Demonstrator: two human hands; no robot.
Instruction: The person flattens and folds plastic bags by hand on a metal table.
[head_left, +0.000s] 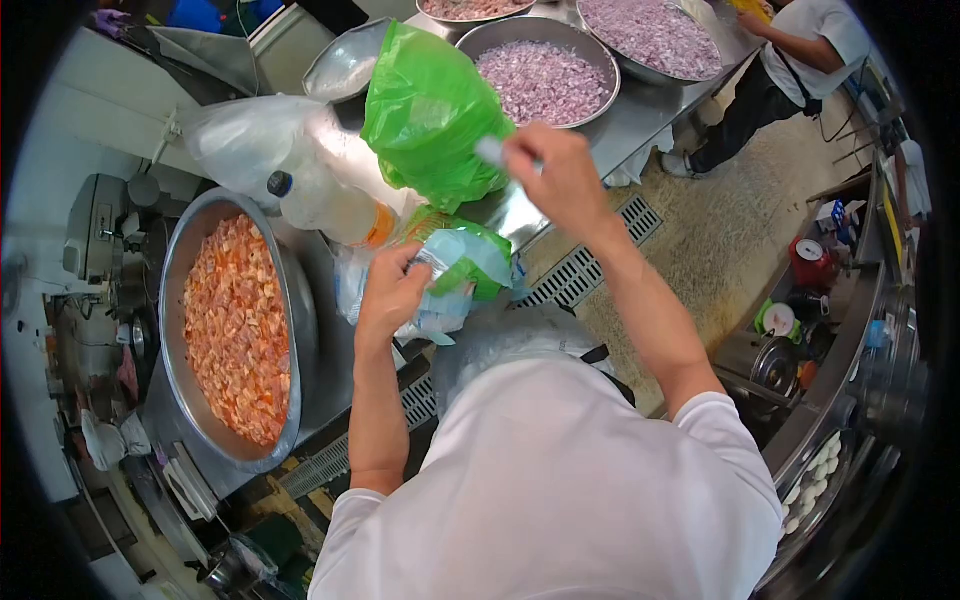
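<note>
My left hand [392,290] has its fingers pressed together at a light blue and green plastic bag [465,270] by the steel table's near edge. My right hand [550,175] is raised, its fingers closed round a small whitish thing [490,151], blurred by motion, in front of a bulging green bag [425,120]. A clear bottle [325,208] with a dark cap and orange label lies tilted beyond my left hand. Clear plastic bags [240,140] lie behind the bottle.
A large steel bowl of orange-red diced meat [235,335] is on the left. Bowls of chopped pinkish pieces [545,80] [650,35] stand at the back. Another person [800,50] stands at the upper right. Shelves [830,380] with pots line the right side.
</note>
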